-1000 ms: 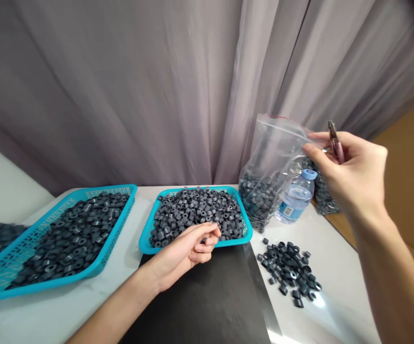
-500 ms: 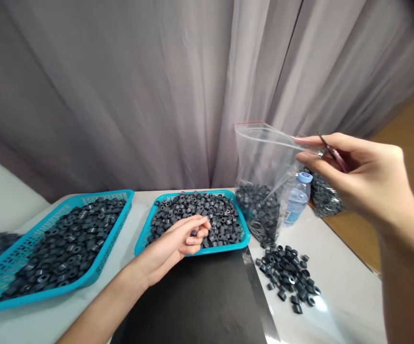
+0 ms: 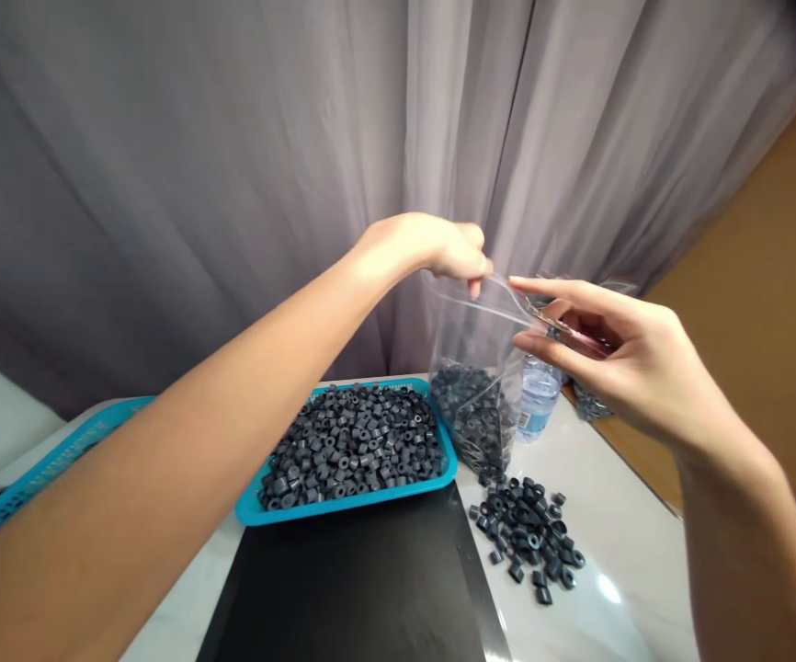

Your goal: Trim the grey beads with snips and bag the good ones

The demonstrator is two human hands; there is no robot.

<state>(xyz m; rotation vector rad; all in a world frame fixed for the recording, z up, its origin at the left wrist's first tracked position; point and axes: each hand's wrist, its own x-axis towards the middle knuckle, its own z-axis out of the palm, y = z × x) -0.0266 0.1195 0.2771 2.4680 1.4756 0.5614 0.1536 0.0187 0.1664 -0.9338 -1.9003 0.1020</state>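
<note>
A clear zip bag [image 3: 472,359] with dark grey ring-shaped parts in its bottom stands upright on the white table. My right hand [image 3: 605,354] pinches the right side of the bag's mouth and also holds a thin pink-handled tool between its fingers. Raised over the left side of the mouth, my left hand [image 3: 432,248] has its fingers curled closed at the rim; what they hold is hidden. A teal tray [image 3: 432,476] heaped with the same grey parts sits just left of the bag.
A loose pile of grey parts [image 3: 526,533] lies on the table right of a black mat [image 3: 357,579]. A water bottle [image 3: 536,395] stands behind the bag. A second teal tray [image 3: 46,464] is at far left. Grey curtains hang behind.
My left hand has lifted off the middle tray and risen to the bag's mouth. My right hand has shifted left with the bag, and the view has turned right.
</note>
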